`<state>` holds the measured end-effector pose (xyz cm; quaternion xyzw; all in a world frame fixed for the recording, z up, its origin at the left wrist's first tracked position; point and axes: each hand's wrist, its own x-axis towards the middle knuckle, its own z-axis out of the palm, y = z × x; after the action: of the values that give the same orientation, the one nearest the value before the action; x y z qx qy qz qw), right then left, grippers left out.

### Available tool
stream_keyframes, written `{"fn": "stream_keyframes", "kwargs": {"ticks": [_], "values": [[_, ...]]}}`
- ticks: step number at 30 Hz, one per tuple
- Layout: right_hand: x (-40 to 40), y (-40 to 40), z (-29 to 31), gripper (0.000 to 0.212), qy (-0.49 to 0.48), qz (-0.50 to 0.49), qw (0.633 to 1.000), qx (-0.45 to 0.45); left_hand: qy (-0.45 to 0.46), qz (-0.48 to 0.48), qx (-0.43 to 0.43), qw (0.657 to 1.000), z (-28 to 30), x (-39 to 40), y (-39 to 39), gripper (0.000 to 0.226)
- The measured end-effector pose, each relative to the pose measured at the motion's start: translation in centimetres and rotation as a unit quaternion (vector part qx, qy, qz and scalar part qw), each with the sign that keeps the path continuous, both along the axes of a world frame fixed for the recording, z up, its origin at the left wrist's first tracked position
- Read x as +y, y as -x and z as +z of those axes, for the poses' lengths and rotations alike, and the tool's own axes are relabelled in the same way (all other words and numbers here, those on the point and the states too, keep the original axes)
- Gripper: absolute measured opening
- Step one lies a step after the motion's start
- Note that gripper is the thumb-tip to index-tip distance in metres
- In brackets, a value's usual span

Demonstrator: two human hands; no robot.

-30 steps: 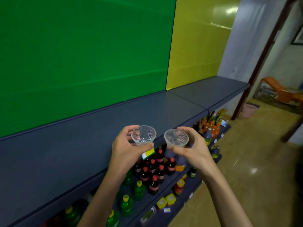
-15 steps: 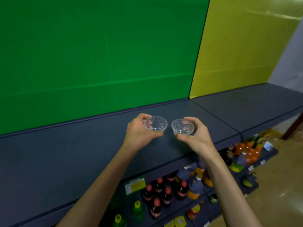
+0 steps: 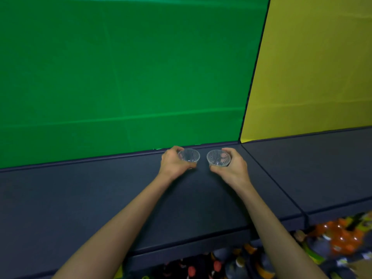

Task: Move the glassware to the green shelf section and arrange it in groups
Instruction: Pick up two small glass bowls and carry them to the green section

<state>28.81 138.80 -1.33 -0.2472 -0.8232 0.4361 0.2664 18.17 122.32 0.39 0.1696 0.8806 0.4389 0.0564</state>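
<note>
Since half a second ago both arms have reached further in, carrying the two glasses from over the middle of the shelf (image 3: 100, 198) to its back, close to the green panel (image 3: 120, 77). In the head view the left hand (image 3: 173, 164) wraps its grip round the left glass (image 3: 188, 157) from the outer side, and the right hand (image 3: 231, 168) does the same with the right glass (image 3: 218, 158); both stand upright, mouths up, near each other but apart, probably so they can start one group. Whether their bases touch the shelf yet, I cannot tell. The back rail sits just behind them, the seam to the yellow panel's (image 3: 312, 77) section lies to the right, and bare shelf runs well to the left. Bottles (image 3: 332, 238) crowd the shelf below.
</note>
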Motion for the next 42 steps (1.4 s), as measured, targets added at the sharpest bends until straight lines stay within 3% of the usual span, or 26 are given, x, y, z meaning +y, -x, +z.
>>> {"fn": "stream_keyframes", "kwargs": {"ticks": [10, 15, 19, 23, 26, 30, 34, 42], "values": [[4.3, 3.4, -0.1, 0.077, -0.024, 0.050, 0.998, -0.039, 0.002, 0.033, -0.009, 0.999, -0.7, 4.1, 0.7, 0.085], [5.6, 4.3, -0.3, 0.075, -0.015, 0.053, 0.997, -0.049, 0.028, 0.025, -0.001, 0.999, -0.4, 4.3, 0.4, 0.103], [6.1, 4.7, -0.3, 0.083, -0.024, 0.069, 0.995, -0.070, 0.085, 0.000, 0.058, 0.995, 0.2, 3.4, -0.2, 0.107], [6.4, 4.5, -0.2, 0.091, -0.061, 0.093, 0.988, -0.111, 0.184, -0.015, 0.143, 0.972, 1.2, 2.1, -0.8, 0.091], [6.3, 4.1, 0.4, 0.095, -0.140, 0.117, 0.976, -0.123, 0.252, -0.009, 0.206, 0.946, 2.1, 1.2, -1.2, 0.080], [5.3, 3.7, 2.0, 0.074, -0.258, 0.141, 0.953, -0.070, 0.307, 0.005, 0.241, 0.921, 3.0, -0.5, -1.8, 0.077], [2.0, 3.8, 3.7, 0.055, -0.316, 0.201, 0.927, -0.029, 0.343, 0.028, 0.261, 0.902, 3.8, -3.0, -2.3, 0.074], [-8.3, 5.9, 5.5, 0.049, -0.354, 0.292, 0.889, 0.008, 0.386, 0.095, 0.261, 0.880, 5.6, -11.2, -4.3, 0.068]]}}
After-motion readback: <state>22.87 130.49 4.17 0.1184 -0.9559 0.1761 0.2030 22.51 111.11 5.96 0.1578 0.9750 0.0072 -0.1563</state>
